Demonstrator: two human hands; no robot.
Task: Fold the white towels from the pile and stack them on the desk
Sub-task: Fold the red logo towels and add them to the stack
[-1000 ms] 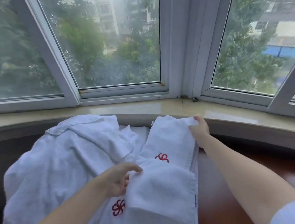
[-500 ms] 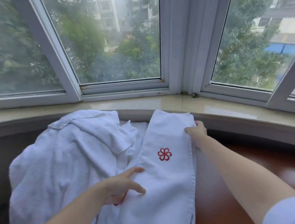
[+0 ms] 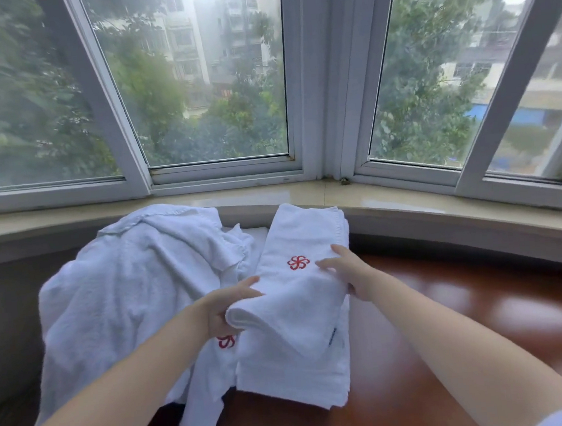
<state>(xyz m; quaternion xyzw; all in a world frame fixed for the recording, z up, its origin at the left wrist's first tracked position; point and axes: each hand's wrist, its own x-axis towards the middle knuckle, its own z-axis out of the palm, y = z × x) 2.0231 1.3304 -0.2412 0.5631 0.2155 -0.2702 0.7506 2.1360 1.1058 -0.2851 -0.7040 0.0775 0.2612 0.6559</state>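
Observation:
A white towel (image 3: 300, 299) with a red flower emblem lies lengthwise on the dark red desk (image 3: 454, 340). Its near half is doubled up into a fold. My left hand (image 3: 225, 306) grips the left end of that fold, thumb on top. My right hand (image 3: 347, 270) lies on the towel's right side beside the emblem, fingers spread flat, thumb hidden at the edge. To the left, a loose pile of white towels (image 3: 130, 294) is heaped up, and another red emblem (image 3: 226, 341) shows under my left hand.
A pale stone windowsill (image 3: 407, 201) curves behind the desk, under white-framed windows (image 3: 328, 106). Polished desk surface stretches to the right of the towel.
The towel's near half has been folded up over its middle. My right hand came back from the far corner to the middle. My left hand now grips the fold.

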